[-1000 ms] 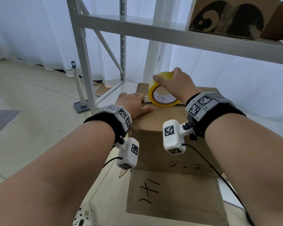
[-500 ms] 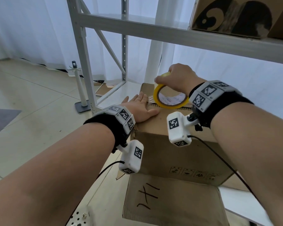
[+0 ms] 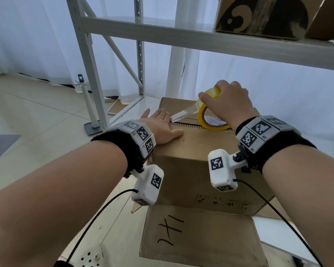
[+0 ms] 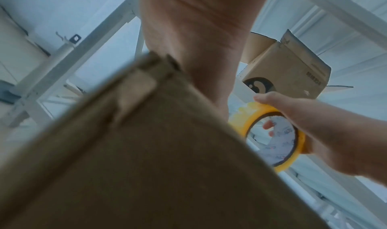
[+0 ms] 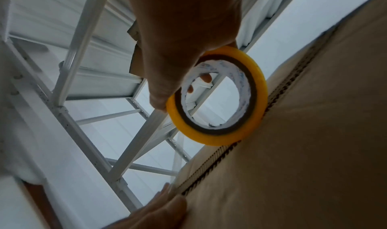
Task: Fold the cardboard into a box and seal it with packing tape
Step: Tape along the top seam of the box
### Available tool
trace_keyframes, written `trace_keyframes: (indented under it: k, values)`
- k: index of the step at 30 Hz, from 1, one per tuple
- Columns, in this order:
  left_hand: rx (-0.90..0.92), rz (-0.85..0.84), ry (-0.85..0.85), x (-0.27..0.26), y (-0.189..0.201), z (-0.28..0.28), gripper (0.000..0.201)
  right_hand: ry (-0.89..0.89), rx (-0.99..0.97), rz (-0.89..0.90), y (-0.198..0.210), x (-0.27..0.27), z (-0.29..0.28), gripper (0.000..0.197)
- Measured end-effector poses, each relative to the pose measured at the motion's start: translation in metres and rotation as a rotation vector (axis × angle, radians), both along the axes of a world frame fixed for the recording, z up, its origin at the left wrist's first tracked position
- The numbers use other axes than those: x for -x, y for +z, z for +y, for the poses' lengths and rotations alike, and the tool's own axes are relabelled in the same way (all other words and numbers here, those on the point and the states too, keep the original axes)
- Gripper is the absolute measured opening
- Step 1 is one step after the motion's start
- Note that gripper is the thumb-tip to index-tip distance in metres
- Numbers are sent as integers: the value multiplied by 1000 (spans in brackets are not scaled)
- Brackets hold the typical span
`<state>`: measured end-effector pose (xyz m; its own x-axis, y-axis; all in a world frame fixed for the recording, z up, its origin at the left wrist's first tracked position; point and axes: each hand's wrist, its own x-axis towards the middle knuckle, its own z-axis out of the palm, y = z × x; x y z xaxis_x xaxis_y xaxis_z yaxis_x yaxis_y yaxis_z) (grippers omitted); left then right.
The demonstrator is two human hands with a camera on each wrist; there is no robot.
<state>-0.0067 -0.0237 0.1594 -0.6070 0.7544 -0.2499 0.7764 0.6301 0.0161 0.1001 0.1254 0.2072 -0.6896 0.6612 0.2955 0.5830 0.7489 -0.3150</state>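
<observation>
Right hand grips the roll over the seam; left hand, flat, pins the tape end (seam runs left–right, toward the roll).

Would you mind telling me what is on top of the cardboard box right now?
On the box the left hand lies flat, pinning the tape's free end beside the seam, and the right hand holds the tape roll upright on it. Anything under the palm is hidden.
</observation>
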Motion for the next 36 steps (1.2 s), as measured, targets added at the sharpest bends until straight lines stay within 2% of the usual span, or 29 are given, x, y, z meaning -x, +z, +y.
trace_keyframes:
  k: [5,12,20,25,31,36]
  values:
    - [15,-42,-86,-19,-2,21,83,32,-64,-85,-3,11,-11,60]
    - [7,17,-193,1,4,-3,67,-21,-76,-139,-1,13,-13,62]
    - [28,130,-140,14,6,-27,67,-29,-1,-96,1,7,-11,61]
    - [-2,134,-29,-8,-1,-6,79,-3,-24,-104,0,6,-14,61]
    - [-79,74,-109,-21,-9,11,74,7,-48,-120,-2,6,-16,62]
    - [-104,112,-169,9,4,-15,59,-8,11,-88,0,3,-12,62]
